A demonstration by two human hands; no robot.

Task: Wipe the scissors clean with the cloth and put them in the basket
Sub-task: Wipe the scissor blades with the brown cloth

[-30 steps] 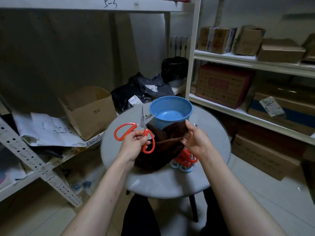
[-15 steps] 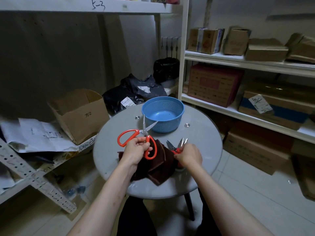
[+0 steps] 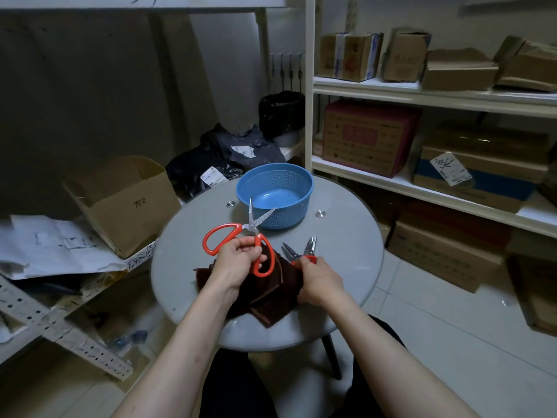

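Note:
My left hand (image 3: pixel 238 262) grips a large pair of orange-handled scissors (image 3: pixel 252 227) by the handles, above the round grey table (image 3: pixel 346 254). Its blades are spread and point up toward the blue mesh basket (image 3: pixel 297 212) at the back of the table. A dark brown cloth (image 3: pixel 271 301) lies crumpled on the table under both hands. My right hand (image 3: pixel 320 282) rests on the cloth with its fingers curled over the red handles of a smaller pair of scissors (image 3: pixel 310 246), whose open blades stick out beyond the fingers. The basket holds nothing.
An open cardboard box (image 3: pixel 126 200) and loose papers (image 3: pixel 51 245) sit on a low shelf to the left. Black bags (image 3: pixel 229 158) lie behind the table. White shelves (image 3: pixel 422 95) with several boxes stand to the right. Tiled floor lies to the right of the table.
My right hand lowered the cloth from in front of the basket onto the table and came down on the smaller scissors. My left hand kept the large scissors, drifting slightly.

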